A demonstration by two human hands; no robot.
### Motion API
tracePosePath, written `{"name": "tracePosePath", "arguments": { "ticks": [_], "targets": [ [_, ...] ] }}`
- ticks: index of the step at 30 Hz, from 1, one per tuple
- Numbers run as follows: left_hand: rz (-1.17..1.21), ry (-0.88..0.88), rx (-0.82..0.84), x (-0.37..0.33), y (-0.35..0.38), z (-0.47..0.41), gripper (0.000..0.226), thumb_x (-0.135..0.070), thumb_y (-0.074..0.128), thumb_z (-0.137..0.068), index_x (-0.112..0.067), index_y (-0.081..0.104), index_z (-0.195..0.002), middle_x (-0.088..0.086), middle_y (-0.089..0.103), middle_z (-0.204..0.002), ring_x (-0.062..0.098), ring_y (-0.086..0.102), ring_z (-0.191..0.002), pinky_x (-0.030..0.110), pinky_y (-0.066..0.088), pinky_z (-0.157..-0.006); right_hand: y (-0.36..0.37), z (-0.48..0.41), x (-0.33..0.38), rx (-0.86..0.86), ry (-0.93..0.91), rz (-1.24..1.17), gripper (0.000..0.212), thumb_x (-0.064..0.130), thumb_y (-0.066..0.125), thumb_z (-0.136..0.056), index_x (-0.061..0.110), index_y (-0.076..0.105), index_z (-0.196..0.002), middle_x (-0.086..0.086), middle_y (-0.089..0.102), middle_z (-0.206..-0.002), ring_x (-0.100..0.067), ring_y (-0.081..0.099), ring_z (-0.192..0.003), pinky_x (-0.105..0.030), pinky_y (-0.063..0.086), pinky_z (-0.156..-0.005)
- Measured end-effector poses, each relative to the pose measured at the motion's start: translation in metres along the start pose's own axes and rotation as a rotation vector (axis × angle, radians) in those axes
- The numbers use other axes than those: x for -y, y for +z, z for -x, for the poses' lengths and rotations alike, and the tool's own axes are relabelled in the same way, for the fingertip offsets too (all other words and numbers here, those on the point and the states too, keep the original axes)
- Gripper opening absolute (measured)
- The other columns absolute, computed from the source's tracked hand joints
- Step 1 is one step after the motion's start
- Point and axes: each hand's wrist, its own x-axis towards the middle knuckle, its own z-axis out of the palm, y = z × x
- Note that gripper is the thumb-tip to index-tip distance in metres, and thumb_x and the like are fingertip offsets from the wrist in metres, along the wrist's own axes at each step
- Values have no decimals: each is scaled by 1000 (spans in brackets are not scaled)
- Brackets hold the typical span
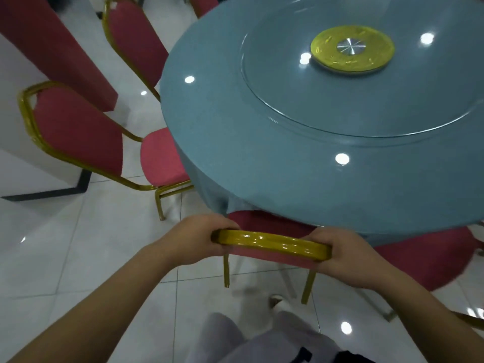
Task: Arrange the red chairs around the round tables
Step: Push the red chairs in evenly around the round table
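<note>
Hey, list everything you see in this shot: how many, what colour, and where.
round table: one, blue-grey cloth, centre right
glass turntable: one, clear, on the table
yellow disc: one, silver hub, at the turntable's centre
held chair: one, red, gold frame, at the table's near edge
near-left chair: one, red, gold frame, left of table
far-left chair: one, red, gold frame, upper left
red drape: one, top left
floor: white tiles
legs: light trousers, bottom centre
left hand: grips the held chair's top rail, left end
right hand: grips its right end
</note>
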Motion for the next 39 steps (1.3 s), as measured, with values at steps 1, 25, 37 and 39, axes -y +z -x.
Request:
{"name": "tracePosePath", "arguments": {
  "ticks": [1, 25, 37, 39],
  "targets": [
    [-18, 4, 47, 13, -6, -1, 43, -36, 74, -83, -58, 52, -113, -32, 61, -100, -12, 53, -96, 24, 54, -79, 7, -4, 7, 4, 21, 10, 38, 25, 81, -74, 45, 72, -105, 21, 66, -91, 3, 62, -87, -23, 50, -74],
    [-111, 484, 405, 202, 0, 82, 70, -9, 63, -81, -48, 48, -137, -16, 59, -106, 10, 58, -96, 31, 53, -81, 272, -13, 179, -495, 867, 179, 31, 10, 64, -89, 32, 74, -108, 4, 71, -93, -16, 61, -88, -34, 52, -89],
    [-285, 501, 541, 209, 33, 197, 88, -4, 63, -76, -59, 33, -137, -25, 50, -86, 1, 53, -82, 23, 51, -75, 370, 77, 229, -458, 902, 126, 38, 11, 54, -91, 40, 73, -106, 10, 62, -90, -13, 56, -86, -31, 38, -90],
    [-312, 513, 538, 210, 44, 218, 92, -10, 64, -75, -67, 25, -135, -23, 52, -93, 1, 53, -84, 22, 48, -73, 384, 94, 235, -468, 897, 116, 39, 9, 54, -90, 40, 73, -106, 11, 63, -93, -13, 57, -89, -31, 37, -94]
  ]
}}
